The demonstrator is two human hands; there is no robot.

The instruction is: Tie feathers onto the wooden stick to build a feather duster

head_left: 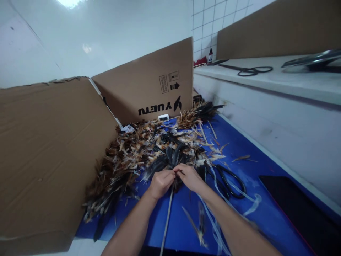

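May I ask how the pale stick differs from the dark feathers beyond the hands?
The stick is pale, the feathers dark. The stick is thin and straight; the feathers are broader and fan out. The stick runs toward the wearer, the feathers away. Both lie by the left hand and right hand.

It looked like a small craft workshop: loose feathers (128, 149) covered much of a blue table (231, 138), black-handled scissors (225, 182) lay beside them, and cardboard panels (149, 85) stood along its far and left edges.
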